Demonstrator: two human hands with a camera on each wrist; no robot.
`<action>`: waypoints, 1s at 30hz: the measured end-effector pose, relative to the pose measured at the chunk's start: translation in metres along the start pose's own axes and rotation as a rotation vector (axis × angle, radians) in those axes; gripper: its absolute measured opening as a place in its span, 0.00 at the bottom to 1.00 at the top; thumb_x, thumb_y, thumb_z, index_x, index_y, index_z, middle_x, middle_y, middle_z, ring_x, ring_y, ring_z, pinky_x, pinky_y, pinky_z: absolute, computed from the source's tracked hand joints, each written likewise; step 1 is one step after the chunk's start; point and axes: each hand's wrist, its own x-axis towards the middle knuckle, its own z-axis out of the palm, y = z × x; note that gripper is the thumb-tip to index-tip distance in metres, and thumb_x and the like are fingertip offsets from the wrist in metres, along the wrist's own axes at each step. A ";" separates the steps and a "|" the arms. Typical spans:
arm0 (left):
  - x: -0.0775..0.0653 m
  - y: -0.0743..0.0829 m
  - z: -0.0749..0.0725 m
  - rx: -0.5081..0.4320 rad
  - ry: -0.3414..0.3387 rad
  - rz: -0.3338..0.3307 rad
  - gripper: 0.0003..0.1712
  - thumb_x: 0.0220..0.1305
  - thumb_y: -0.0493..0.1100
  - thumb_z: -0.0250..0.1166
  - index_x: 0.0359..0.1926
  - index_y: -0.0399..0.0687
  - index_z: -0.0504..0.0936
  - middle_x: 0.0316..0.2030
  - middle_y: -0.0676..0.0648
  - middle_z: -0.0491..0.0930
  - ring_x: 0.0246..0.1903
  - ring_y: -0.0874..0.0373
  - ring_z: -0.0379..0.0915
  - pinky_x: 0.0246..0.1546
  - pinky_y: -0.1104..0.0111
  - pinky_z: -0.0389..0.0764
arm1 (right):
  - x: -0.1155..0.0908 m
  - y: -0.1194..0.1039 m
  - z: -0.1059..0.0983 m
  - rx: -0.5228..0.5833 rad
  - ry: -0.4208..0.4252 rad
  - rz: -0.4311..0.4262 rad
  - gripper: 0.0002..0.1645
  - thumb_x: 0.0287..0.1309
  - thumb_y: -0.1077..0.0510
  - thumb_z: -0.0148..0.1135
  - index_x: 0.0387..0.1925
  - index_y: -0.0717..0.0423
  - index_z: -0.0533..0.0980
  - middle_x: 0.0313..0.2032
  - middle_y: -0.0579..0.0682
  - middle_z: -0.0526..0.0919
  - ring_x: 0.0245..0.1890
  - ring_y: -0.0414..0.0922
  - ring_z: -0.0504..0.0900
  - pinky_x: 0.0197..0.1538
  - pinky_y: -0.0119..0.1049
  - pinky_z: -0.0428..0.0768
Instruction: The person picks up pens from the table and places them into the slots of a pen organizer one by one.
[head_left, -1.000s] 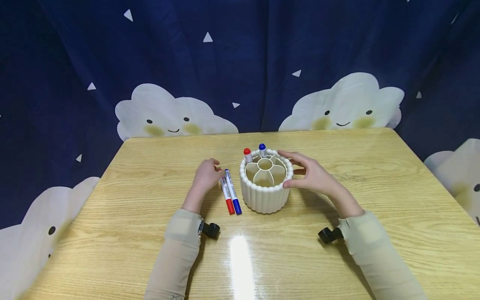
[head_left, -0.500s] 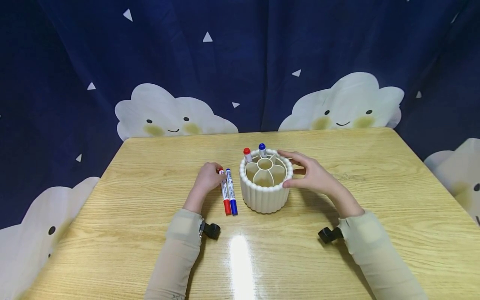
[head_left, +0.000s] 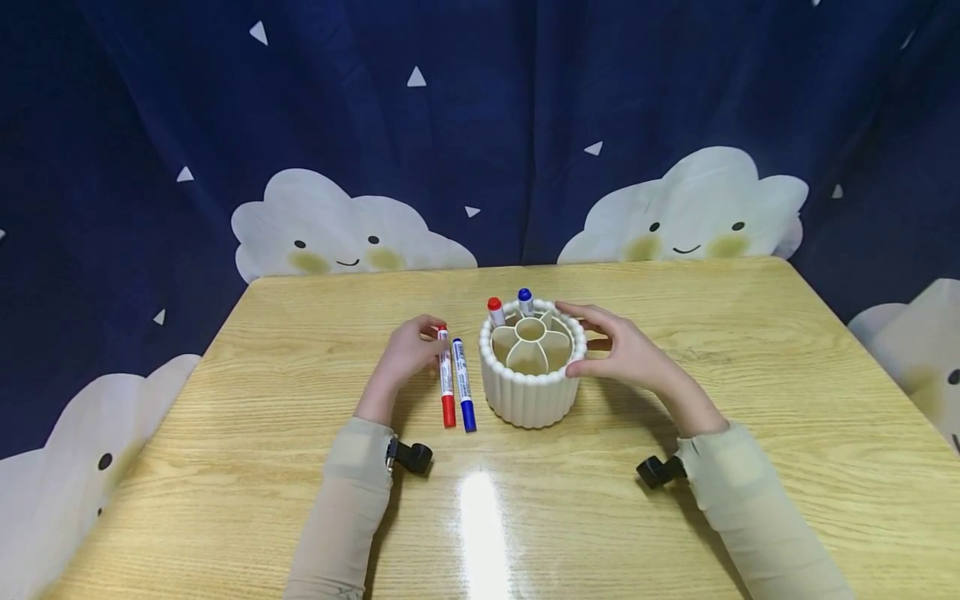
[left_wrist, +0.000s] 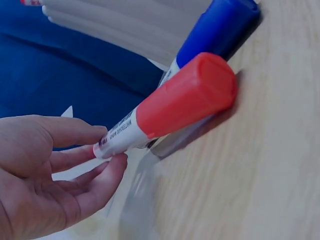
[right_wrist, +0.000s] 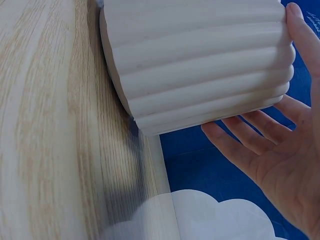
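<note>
In the head view my left hand (head_left: 411, 351) pinches the far end of a red whiteboard marker (head_left: 447, 385) between thumb and fingers. The left wrist view shows its red cap (left_wrist: 192, 95) pointing away from the hand, with a shadow below it. Just right of it, a blue marker (head_left: 464, 387) lies on the table. My right hand (head_left: 626, 350) holds the right side of a cream, ribbed pen holder (head_left: 528, 400), thumb at the front rim and fingers around the back. A second red marker (head_left: 496, 312) and a second blue marker (head_left: 526, 302) stand in its rear compartments.
The pen holder stands on a light wooden table (head_left: 637, 517), divided into petal-shaped compartments around a round middle one. Behind the table hangs a dark blue curtain (head_left: 495, 108) with clouds and triangles. Black wrist cameras sit on both sleeves.
The red marker, first lying beside the blue one, has shifted left and slightly away in my left hand, opening a gap. The blue marker has turned slightly. The right hand and pen holder stay put.
</note>
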 end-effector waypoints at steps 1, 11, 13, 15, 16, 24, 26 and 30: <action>0.000 0.000 -0.001 -0.023 -0.002 0.000 0.24 0.56 0.36 0.61 0.55 0.38 0.70 0.46 0.37 0.73 0.26 0.55 0.77 0.30 0.65 0.81 | 0.000 0.000 0.000 0.000 0.000 -0.003 0.48 0.40 0.60 0.73 0.64 0.51 0.61 0.63 0.51 0.65 0.60 0.51 0.66 0.55 0.49 0.73; -0.001 0.004 -0.009 -0.159 0.041 0.026 0.25 0.56 0.35 0.61 0.56 0.39 0.70 0.45 0.37 0.72 0.28 0.56 0.74 0.38 0.57 0.81 | -0.001 -0.002 -0.001 -0.004 0.002 0.006 0.48 0.40 0.59 0.73 0.64 0.51 0.61 0.63 0.50 0.64 0.60 0.51 0.66 0.55 0.49 0.72; -0.001 0.005 -0.010 -0.168 0.054 0.034 0.25 0.55 0.34 0.61 0.56 0.38 0.70 0.45 0.37 0.72 0.30 0.55 0.74 0.39 0.56 0.81 | -0.001 -0.002 -0.001 -0.002 0.001 0.009 0.48 0.40 0.59 0.73 0.64 0.50 0.61 0.64 0.50 0.64 0.60 0.50 0.66 0.56 0.48 0.72; -0.001 0.006 -0.011 -0.175 0.066 0.042 0.25 0.55 0.34 0.61 0.56 0.38 0.70 0.44 0.38 0.72 0.32 0.54 0.74 0.39 0.56 0.80 | -0.001 -0.002 -0.001 0.002 0.001 0.007 0.48 0.40 0.60 0.73 0.64 0.51 0.61 0.63 0.50 0.64 0.60 0.50 0.66 0.56 0.49 0.72; -0.001 0.006 -0.012 -0.181 0.068 0.049 0.25 0.55 0.34 0.61 0.56 0.37 0.70 0.44 0.38 0.72 0.32 0.54 0.74 0.40 0.56 0.80 | -0.001 -0.002 -0.001 0.004 0.000 0.007 0.48 0.40 0.60 0.73 0.64 0.51 0.61 0.63 0.50 0.64 0.60 0.50 0.66 0.56 0.49 0.72; -0.005 0.018 -0.022 -0.199 0.124 0.091 0.23 0.55 0.35 0.62 0.53 0.41 0.72 0.42 0.40 0.72 0.31 0.55 0.73 0.40 0.52 0.79 | -0.001 -0.003 -0.001 -0.001 0.003 0.006 0.48 0.40 0.60 0.73 0.64 0.51 0.61 0.63 0.51 0.64 0.59 0.51 0.67 0.55 0.49 0.72; -0.007 0.023 -0.024 -0.204 0.146 0.113 0.22 0.54 0.34 0.62 0.53 0.40 0.72 0.42 0.40 0.73 0.31 0.54 0.73 0.39 0.55 0.80 | -0.001 -0.003 -0.001 -0.004 0.003 0.011 0.48 0.40 0.59 0.73 0.64 0.51 0.61 0.63 0.50 0.64 0.59 0.50 0.66 0.56 0.49 0.72; -0.011 0.034 -0.030 -0.234 0.171 0.169 0.22 0.55 0.33 0.62 0.52 0.39 0.72 0.41 0.39 0.72 0.30 0.55 0.74 0.34 0.63 0.82 | -0.001 -0.003 0.000 -0.006 0.002 0.009 0.48 0.40 0.59 0.73 0.64 0.51 0.61 0.63 0.51 0.64 0.60 0.51 0.66 0.56 0.49 0.72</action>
